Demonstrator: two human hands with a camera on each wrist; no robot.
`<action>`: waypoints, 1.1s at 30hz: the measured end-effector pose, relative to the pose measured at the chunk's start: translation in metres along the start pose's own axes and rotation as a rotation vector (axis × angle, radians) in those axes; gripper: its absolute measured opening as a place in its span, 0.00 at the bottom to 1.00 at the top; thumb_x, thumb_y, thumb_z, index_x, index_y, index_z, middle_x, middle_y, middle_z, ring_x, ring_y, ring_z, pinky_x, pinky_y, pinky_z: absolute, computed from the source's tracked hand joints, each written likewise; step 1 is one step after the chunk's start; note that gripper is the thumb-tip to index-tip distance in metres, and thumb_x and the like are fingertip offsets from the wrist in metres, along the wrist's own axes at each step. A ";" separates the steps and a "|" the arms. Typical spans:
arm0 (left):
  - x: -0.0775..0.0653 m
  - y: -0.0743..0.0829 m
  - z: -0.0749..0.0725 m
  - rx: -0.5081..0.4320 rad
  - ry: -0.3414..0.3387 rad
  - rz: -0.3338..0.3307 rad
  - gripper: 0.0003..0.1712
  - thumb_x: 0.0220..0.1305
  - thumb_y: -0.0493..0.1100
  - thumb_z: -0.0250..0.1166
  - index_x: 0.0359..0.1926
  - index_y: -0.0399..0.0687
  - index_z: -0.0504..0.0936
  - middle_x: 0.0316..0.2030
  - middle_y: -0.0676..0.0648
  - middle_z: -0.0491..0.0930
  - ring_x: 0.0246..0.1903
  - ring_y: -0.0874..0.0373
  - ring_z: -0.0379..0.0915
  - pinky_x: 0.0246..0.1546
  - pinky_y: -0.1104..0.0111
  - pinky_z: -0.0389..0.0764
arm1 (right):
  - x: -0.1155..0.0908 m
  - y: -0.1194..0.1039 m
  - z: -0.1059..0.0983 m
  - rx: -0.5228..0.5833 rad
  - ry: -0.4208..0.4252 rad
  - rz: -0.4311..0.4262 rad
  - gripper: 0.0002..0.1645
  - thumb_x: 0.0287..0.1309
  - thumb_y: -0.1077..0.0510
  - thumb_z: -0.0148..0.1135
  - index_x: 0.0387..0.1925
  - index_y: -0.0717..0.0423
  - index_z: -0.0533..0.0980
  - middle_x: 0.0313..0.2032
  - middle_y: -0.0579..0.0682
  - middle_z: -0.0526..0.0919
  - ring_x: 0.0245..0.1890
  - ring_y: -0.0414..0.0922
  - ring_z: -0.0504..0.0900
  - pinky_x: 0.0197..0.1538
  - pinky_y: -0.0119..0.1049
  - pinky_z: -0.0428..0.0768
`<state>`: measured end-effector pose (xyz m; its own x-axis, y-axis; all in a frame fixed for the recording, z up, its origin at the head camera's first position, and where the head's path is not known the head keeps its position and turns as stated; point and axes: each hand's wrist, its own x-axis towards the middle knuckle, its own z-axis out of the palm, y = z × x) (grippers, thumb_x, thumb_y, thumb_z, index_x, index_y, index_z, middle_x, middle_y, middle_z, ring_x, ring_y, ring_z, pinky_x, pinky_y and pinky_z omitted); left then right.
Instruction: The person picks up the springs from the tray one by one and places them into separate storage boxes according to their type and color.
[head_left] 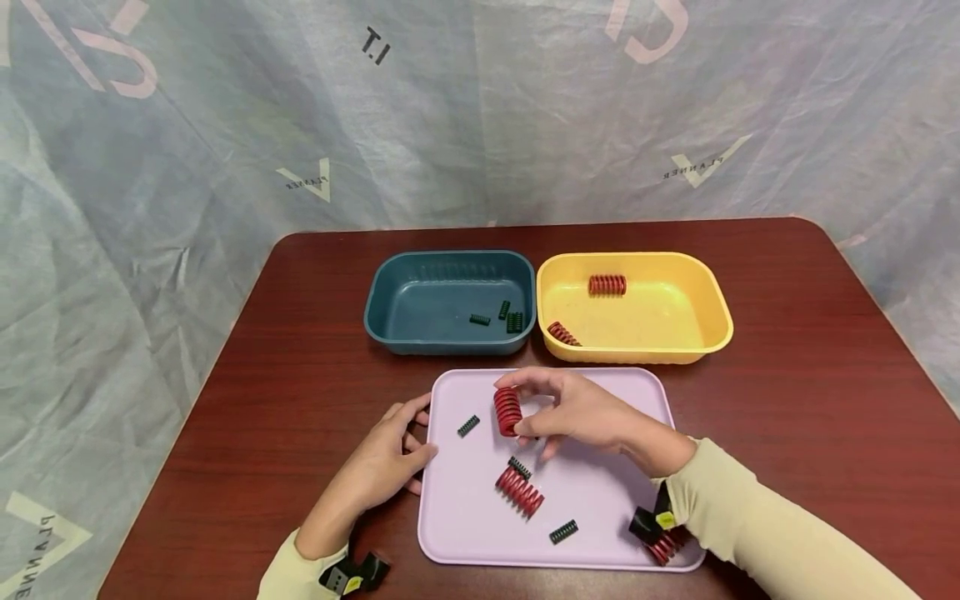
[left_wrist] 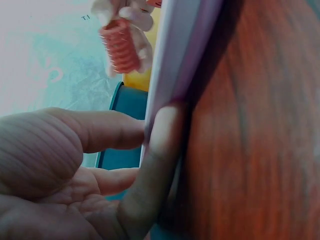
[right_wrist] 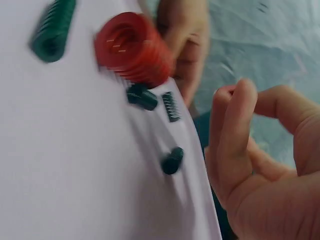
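Note:
My right hand (head_left: 573, 408) holds a thick red spring (head_left: 507, 412) between thumb and fingers, above the lilac tray (head_left: 465, 525). The left wrist view shows this spring (left_wrist: 120, 47) upright and raised; in the right wrist view fingers hide most of it. At the tray's left edge my left hand (head_left: 382, 458) grips the rim, thumb and fingers against it. On the tray lie a red spring (head_left: 519, 492) touching a small green spring (head_left: 519, 467), and other green springs (head_left: 468, 426). Another red spring (head_left: 666, 547) is partly covered by my right wrist.
Behind the tray stand a dark blue bin (head_left: 450, 346) with several green springs (head_left: 514, 322) and a yellow bin (head_left: 637, 354) with two red springs (head_left: 607, 285). The bins sit side by side on the brown table (head_left: 810, 375), with a grey sheet behind.

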<state>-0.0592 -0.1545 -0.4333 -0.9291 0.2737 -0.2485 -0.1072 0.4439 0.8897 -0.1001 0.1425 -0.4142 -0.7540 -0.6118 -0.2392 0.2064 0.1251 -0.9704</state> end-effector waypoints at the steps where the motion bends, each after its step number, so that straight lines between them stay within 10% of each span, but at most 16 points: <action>1: 0.000 0.000 0.000 0.000 0.001 -0.001 0.39 0.66 0.26 0.65 0.75 0.42 0.65 0.54 0.39 0.69 0.33 0.53 0.76 0.17 0.61 0.85 | -0.002 -0.001 -0.004 0.042 -0.014 -0.004 0.37 0.60 0.66 0.71 0.70 0.59 0.70 0.53 0.65 0.77 0.36 0.57 0.88 0.27 0.40 0.87; 11: -0.002 -0.002 0.000 -0.012 0.007 0.019 0.38 0.65 0.25 0.65 0.75 0.40 0.66 0.53 0.39 0.68 0.32 0.52 0.76 0.16 0.61 0.85 | -0.017 -0.010 -0.046 0.462 -0.261 -0.137 0.35 0.72 0.73 0.53 0.76 0.56 0.61 0.62 0.66 0.78 0.43 0.45 0.87 0.29 0.27 0.84; 17: -0.002 -0.001 0.001 -0.011 0.011 0.014 0.38 0.65 0.25 0.65 0.75 0.40 0.66 0.52 0.39 0.69 0.32 0.52 0.76 0.16 0.61 0.85 | -0.023 -0.022 -0.076 0.560 -0.287 -0.177 0.36 0.75 0.75 0.45 0.77 0.49 0.60 0.61 0.63 0.77 0.50 0.52 0.87 0.36 0.37 0.89; 33: -0.001 -0.001 0.001 -0.003 0.012 0.025 0.38 0.65 0.26 0.66 0.74 0.39 0.66 0.52 0.39 0.69 0.32 0.53 0.76 0.16 0.61 0.85 | -0.007 -0.080 -0.166 0.158 -0.104 -0.003 0.24 0.78 0.66 0.49 0.70 0.49 0.70 0.56 0.58 0.80 0.52 0.62 0.85 0.41 0.49 0.89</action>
<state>-0.0581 -0.1541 -0.4349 -0.9357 0.2747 -0.2213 -0.0845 0.4348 0.8966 -0.2145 0.2667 -0.3402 -0.6878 -0.6904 -0.2242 0.3061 0.0041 -0.9520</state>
